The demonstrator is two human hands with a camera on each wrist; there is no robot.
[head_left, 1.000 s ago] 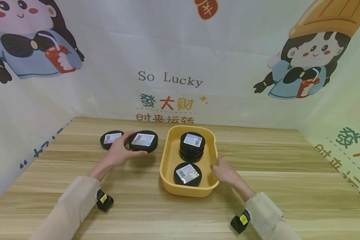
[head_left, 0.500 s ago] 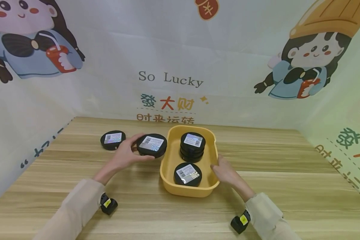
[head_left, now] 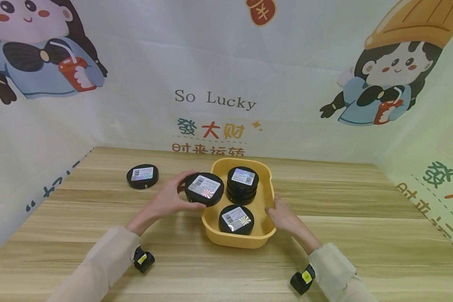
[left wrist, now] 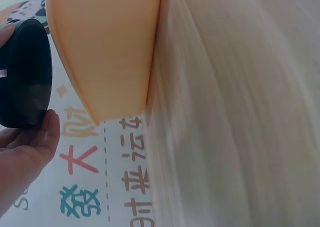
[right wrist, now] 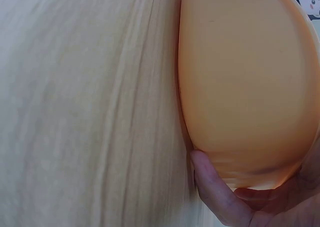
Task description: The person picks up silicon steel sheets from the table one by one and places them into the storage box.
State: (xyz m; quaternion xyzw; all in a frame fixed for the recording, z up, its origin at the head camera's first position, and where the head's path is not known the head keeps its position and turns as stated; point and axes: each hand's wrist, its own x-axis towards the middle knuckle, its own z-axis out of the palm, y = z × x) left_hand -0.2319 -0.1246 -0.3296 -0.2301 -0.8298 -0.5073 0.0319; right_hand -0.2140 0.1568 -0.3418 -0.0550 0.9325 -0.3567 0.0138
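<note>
My left hand (head_left: 170, 200) grips a flat round black container (head_left: 204, 188) by its sides, thumb at the near edge. Its top has a white label with a shiny patch. The container overlaps the left rim of a yellow bin (head_left: 235, 240) in the head view. Seen from the left wrist, the dark case (left wrist: 30, 77) is raised beside the bin's outer wall (left wrist: 107, 47). My right hand (head_left: 285, 214) holds the bin's right wall, thumb over the rim. In the right wrist view, fingers (right wrist: 212, 184) lie against the bin's outside.
Inside the bin, a stack of black containers (head_left: 243, 178) stands toward the back, and a single black container (head_left: 236, 219) lies in front. Another black container (head_left: 142, 175) rests on the wooden table (head_left: 181, 268) at the left. A printed cloth (head_left: 215, 54) hangs behind the table.
My left hand has carried its black container right and slightly nearer, from over the table to the bin's left rim. My right hand and the bin have stayed put.
</note>
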